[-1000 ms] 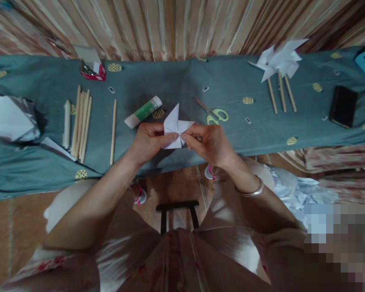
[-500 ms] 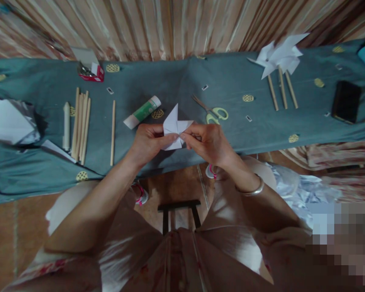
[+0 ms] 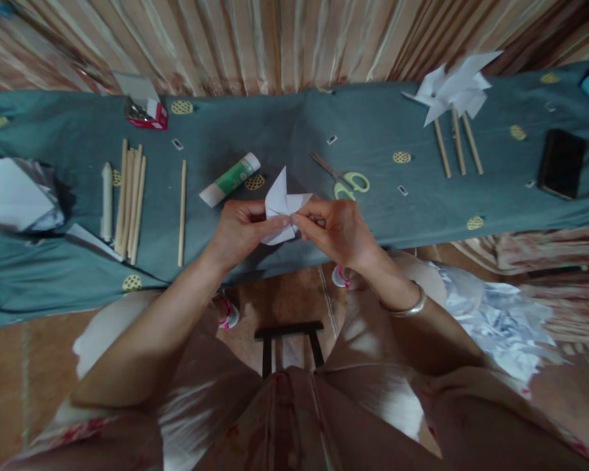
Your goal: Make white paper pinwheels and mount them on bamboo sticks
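A white paper pinwheel (image 3: 277, 196) is held between my two hands over the near edge of the table. My left hand (image 3: 243, 227) pinches it from the left, thumb lying across its middle. With thumb and fingertips, my right hand (image 3: 336, 229) grips it at the centre from the right; whether a pin sits there is too small to tell. Just beyond lie a green and white glue stick (image 3: 230, 178) on the left and scissors with light green handles (image 3: 346, 182) on the right. A single wooden stick (image 3: 182, 212) rests left of my left hand.
Several wooden sticks (image 3: 130, 203) and a whitish stick (image 3: 107, 201) lie left, near a stack of white paper (image 3: 17, 196). A red box (image 3: 150, 118) stands open at the back. Finished pinwheels on sticks (image 3: 451, 95) and a black phone (image 3: 562, 163) lie right.
Both hands keep their grip on the paper pinwheel, which has tilted very slightly. The things on the table lie as before.
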A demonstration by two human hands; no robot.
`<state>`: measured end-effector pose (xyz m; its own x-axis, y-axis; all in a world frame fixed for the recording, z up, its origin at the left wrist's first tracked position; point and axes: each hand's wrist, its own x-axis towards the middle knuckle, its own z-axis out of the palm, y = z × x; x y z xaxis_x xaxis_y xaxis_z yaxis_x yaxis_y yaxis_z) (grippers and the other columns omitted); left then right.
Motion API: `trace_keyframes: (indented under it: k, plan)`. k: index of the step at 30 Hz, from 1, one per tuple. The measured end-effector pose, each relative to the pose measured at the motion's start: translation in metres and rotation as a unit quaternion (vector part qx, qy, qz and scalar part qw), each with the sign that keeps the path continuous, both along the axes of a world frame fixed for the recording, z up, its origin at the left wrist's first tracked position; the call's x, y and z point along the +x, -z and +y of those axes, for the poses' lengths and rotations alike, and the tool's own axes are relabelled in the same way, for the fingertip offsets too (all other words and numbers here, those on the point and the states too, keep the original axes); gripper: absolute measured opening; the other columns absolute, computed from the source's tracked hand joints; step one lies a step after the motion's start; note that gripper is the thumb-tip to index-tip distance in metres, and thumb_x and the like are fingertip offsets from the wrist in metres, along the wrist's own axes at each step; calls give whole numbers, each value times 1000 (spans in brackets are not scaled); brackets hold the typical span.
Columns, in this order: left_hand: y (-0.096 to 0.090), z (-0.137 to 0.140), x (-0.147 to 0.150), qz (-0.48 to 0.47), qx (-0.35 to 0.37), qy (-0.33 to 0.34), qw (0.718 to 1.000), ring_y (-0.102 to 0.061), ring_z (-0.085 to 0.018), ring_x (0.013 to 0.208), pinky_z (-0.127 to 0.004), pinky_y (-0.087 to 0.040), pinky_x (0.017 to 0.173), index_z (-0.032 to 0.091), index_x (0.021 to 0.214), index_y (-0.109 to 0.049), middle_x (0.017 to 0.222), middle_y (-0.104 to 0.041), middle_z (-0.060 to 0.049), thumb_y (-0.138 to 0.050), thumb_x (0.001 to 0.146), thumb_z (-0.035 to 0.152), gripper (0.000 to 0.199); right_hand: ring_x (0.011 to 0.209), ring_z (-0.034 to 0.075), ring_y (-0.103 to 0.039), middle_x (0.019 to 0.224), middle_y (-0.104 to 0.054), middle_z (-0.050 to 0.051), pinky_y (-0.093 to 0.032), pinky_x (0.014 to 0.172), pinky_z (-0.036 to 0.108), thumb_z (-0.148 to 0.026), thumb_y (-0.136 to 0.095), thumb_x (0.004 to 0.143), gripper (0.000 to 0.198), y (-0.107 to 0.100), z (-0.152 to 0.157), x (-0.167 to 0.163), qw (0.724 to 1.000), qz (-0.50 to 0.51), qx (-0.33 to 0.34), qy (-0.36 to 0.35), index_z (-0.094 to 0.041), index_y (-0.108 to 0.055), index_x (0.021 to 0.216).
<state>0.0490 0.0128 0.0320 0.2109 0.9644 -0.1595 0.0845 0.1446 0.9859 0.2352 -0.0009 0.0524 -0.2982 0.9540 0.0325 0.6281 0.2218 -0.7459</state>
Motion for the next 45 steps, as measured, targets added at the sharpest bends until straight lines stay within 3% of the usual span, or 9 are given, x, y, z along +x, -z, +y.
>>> trace_keyframes:
  k: [7,12,22,24,28,32,36,40,45]
  plan:
    - [2,-1,3,-4,3,-17,1000,-67,-17,67,-27,-54,62,20,77,-80,75,-76,-1,-84,66,31,16,55,9,-49,61,-62,-2,-32,58,26,-30,-57,93,31,-2,-1,-1,1000,-20,-5,4,-16,-63,66]
    - [0,-2,7,-13,-31,-65,997,-68,-18,70,-27,-54,63,21,73,-80,73,-76,0,-83,66,22,8,56,10,-52,62,-63,-1,-34,57,26,-33,-58,93,30,-1,-1,-1,1000,6,0,10,-16,-66,70]
    - [-3,7,6,-105,-90,-118,983,-64,-16,58,-26,-50,56,16,66,-74,65,-73,-3,-86,57,29,20,63,13,-64,72,-72,1,-45,61,25,-38,-63,91,26,5,0,3,987,154,19,45,-17,-73,103]
    - [-3,8,4,-125,-96,-117,981,-63,-15,56,-26,-50,55,16,64,-72,63,-71,-3,-87,56,32,23,62,12,-63,70,-71,1,-46,61,25,-38,-64,90,25,2,1,4,982,175,34,66,-17,-73,100]
    - [-4,9,3,-164,-100,-130,973,-62,-13,56,-25,-49,57,16,70,-73,64,-71,-2,-87,56,31,25,50,9,-51,59,-64,-2,-37,52,24,-42,-65,89,29,-2,4,4,978,164,51,118,-17,-70,74]
    - [-7,9,4,-201,-111,-137,964,-63,-12,59,-24,-50,61,16,70,-74,67,-73,-2,-86,57,29,22,54,9,-54,63,-67,-1,-39,52,23,-56,-76,77,40,6,7,-3,976,184,-27,113,-17,-70,75]
    - [-7,8,6,-198,-110,-134,965,-62,-12,56,-24,-49,60,17,67,-74,65,-72,-1,-85,57,28,19,67,14,-64,77,-73,2,-49,63,26,-64,-76,72,48,17,10,-17,945,296,-115,76,-18,-74,87]
    - [-5,8,5,-176,-97,-125,972,-64,-14,59,-26,-51,60,17,70,-75,67,-74,-2,-84,58,30,20,69,15,-64,76,-73,2,-53,66,29,-67,-81,61,50,19,15,-25,912,370,-143,102,-20,-73,77]
    - [-3,8,4,-182,-106,-126,970,-66,-15,59,-27,-53,62,17,69,-74,68,-75,-3,-86,56,31,22,65,13,-59,73,-71,0,-49,59,26,-64,-83,60,46,20,19,-23,908,371,-153,124,-21,-74,74]
